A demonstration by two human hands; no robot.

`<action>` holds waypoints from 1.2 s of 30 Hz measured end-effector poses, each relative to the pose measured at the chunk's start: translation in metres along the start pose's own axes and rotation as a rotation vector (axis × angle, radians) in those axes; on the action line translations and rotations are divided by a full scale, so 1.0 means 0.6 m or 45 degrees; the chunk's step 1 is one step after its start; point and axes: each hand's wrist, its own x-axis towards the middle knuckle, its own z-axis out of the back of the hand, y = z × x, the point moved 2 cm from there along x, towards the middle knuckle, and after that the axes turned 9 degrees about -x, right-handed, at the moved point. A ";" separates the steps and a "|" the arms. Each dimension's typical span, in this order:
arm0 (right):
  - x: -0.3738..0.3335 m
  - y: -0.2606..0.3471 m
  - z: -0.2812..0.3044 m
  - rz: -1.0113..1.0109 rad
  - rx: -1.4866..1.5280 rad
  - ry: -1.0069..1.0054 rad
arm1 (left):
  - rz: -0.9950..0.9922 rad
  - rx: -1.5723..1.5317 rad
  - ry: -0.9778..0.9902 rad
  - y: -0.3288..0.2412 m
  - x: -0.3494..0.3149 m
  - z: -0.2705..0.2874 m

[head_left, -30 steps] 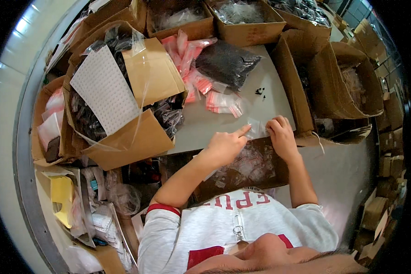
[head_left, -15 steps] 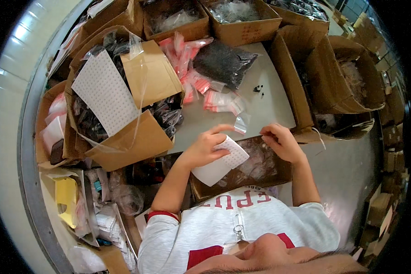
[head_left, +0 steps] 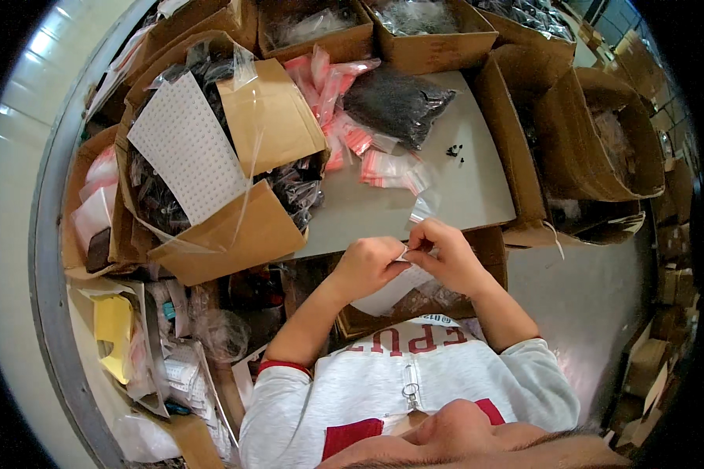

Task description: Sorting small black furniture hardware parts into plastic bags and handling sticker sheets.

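Note:
In my left hand a white sticker sheet, bent over, is held with the fingers curled round its upper part. My right hand meets it, thumb and forefinger pinched at the sheet's upper edge; the fingers hide most of that spot. Just beyond them a small clear zip bag lies near the table's front edge. A pile of zip bags with red edges is further back, beside a larger bag full of small black parts. Several tiny black pieces lie loose on the grey table.
A cardboard box with clear plastic sits under my hands. On the left, a big carton holds black bagged items, a dotted sticker sheet and brown envelopes. More cartons line the back, and tall ones the right.
My right hand has moved left to the sticker sheet and its fingertips now pinch at its edge. My left hand has turned and shifted slightly right, the sheet bending with it.

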 end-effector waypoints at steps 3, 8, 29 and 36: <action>-0.001 -0.007 0.004 0.018 -0.041 0.033 | -0.004 0.009 0.020 0.002 -0.001 -0.001; 0.031 -0.061 0.040 -0.001 -0.377 -0.222 | 0.016 0.077 0.061 0.012 0.002 -0.015; 0.002 -0.095 0.064 -0.400 -0.675 -0.380 | 0.100 0.210 0.183 0.007 0.016 -0.019; -0.022 -0.072 0.055 -0.184 -0.560 -0.286 | 0.271 -0.319 -0.032 0.022 0.003 0.022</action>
